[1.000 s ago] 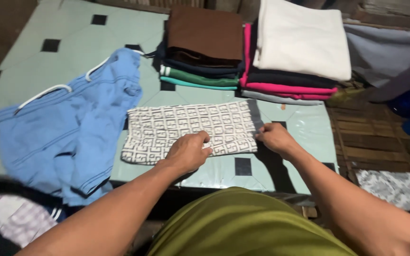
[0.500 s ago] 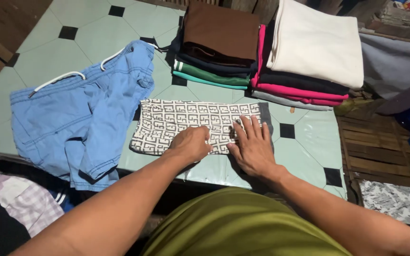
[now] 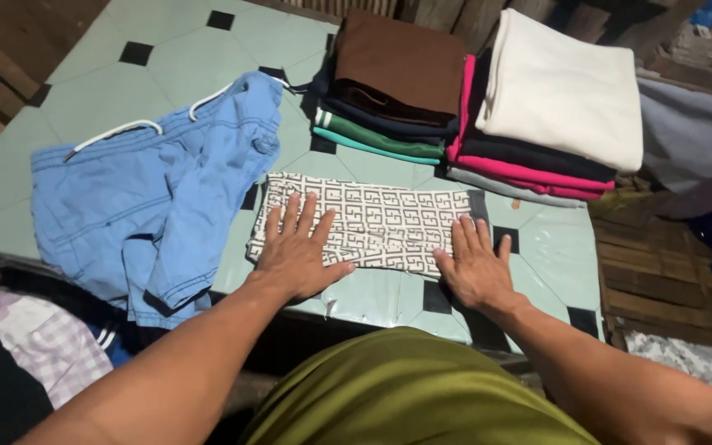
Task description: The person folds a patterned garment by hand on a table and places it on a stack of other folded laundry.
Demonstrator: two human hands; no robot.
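Patterned folded cloth lies flat on tiled worktop, near front edge. Left hand pressed flat on cloth's left end, fingers spread. Right hand flat on right end, fingers together, nothing clamped. Blue shorts just beside, left. Two stacks of folded clothes behind cloth.
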